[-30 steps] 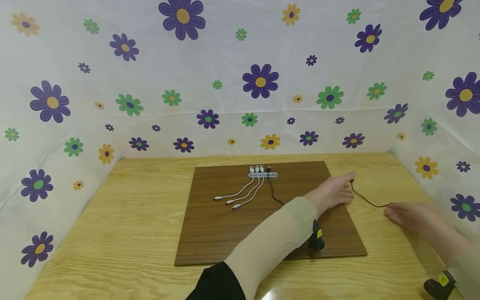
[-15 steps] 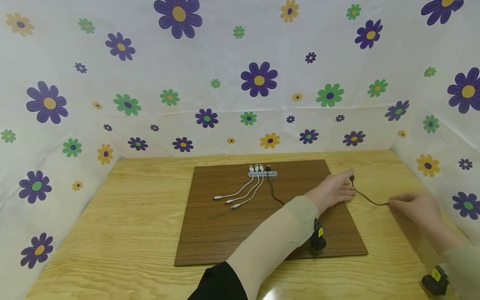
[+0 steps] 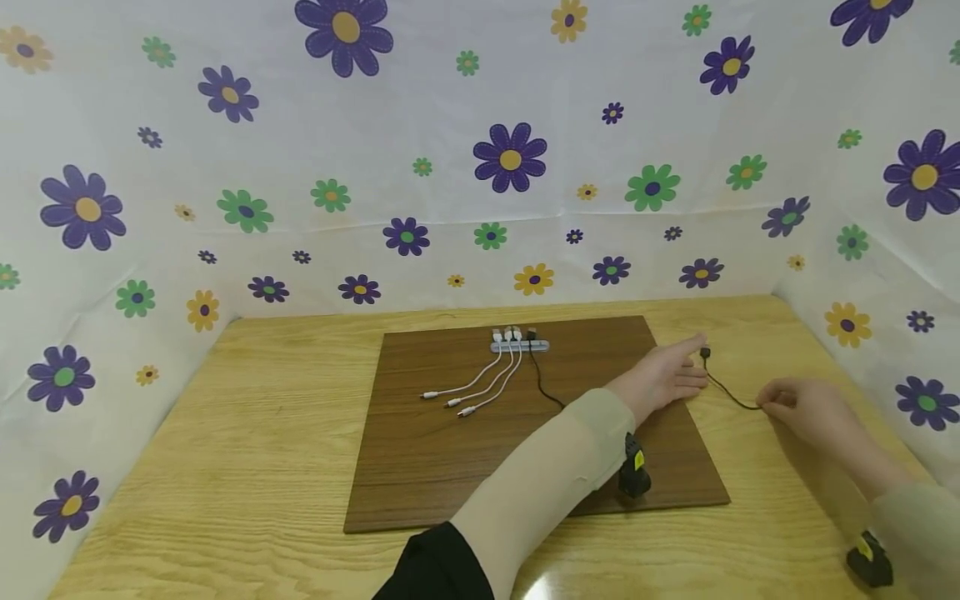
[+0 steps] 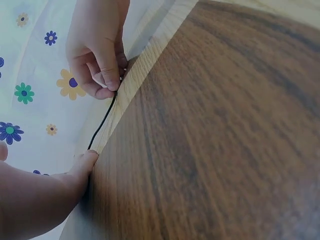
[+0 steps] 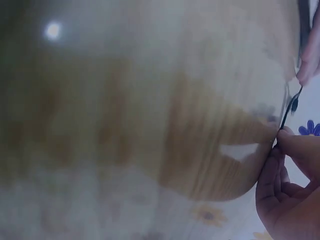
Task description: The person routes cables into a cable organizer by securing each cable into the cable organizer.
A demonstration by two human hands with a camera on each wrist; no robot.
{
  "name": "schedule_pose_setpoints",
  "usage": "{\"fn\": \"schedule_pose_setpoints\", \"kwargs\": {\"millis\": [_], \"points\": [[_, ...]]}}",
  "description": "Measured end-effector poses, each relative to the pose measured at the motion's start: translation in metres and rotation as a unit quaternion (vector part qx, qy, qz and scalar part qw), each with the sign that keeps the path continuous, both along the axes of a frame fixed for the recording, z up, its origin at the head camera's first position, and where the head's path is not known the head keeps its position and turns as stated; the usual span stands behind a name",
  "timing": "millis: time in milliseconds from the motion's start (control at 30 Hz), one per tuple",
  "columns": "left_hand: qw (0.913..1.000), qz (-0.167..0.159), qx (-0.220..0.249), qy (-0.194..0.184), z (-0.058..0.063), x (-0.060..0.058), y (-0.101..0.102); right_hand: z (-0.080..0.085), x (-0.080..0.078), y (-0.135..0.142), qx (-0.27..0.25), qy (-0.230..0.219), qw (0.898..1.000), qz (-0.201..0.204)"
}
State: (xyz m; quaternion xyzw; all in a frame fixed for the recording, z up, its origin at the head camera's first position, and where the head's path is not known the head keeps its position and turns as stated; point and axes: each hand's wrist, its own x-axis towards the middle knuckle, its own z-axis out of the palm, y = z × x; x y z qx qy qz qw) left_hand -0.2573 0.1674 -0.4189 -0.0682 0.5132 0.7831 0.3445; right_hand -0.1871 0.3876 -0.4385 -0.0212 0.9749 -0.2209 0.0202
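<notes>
A thin black cable (image 3: 729,394) lies to the right of the brown board, with a small black plug (image 3: 705,352) at its far end. My right hand (image 3: 813,417) pinches the cable's near end between thumb and fingertips. My left hand (image 3: 663,379) reaches over the board's right edge, its fingers mostly straight beside the plug. In the left wrist view the cable runs from the right fingertips down to the left hand's fingertip (image 4: 91,155). The right wrist view shows the right fingers (image 5: 280,165) on the cable.
The brown board (image 3: 427,467) lies on the wooden table (image 3: 247,458). On it a grey cable clip strip (image 3: 543,345) holds several cables, white cables (image 3: 483,398) and a black one (image 3: 542,379), partly behind my left arm. Flowered cloth (image 3: 450,108) surrounds the table.
My right hand has turned, gone from straight fingers to a pinch on the cable's end, and shifted slightly left. The plug now shows more clearly beside the left hand, which stays nearly still.
</notes>
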Motion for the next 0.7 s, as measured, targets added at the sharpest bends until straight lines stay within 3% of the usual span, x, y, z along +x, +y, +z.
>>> {"fn": "schedule_pose_setpoints", "kwargs": {"millis": [133, 333, 433, 567, 700], "points": [[0.9994, 0.014, 0.022, -0.021, 0.000, 0.000, 0.002, -0.001, 0.001, -0.007, 0.023, 0.017, 0.999, 0.032], [0.9984, 0.028, 0.032, -0.037, 0.001, 0.004, 0.005, 0.001, 0.006, -0.015, 0.003, 0.000, 0.999, 0.047], [0.9985, 0.035, 0.024, -0.034, 0.002, 0.006, 0.005, 0.006, 0.008, -0.015, -0.055, -0.044, 0.997, 0.036], [0.9985, 0.036, 0.022, -0.033, 0.003, 0.007, 0.004, 0.012, 0.012, -0.015, -0.150, -0.106, 0.983, 0.023], [0.9986, 0.031, 0.026, -0.034, 0.002, 0.006, 0.002, 0.015, 0.014, -0.018, -0.185, -0.132, 0.973, 0.028]]}}
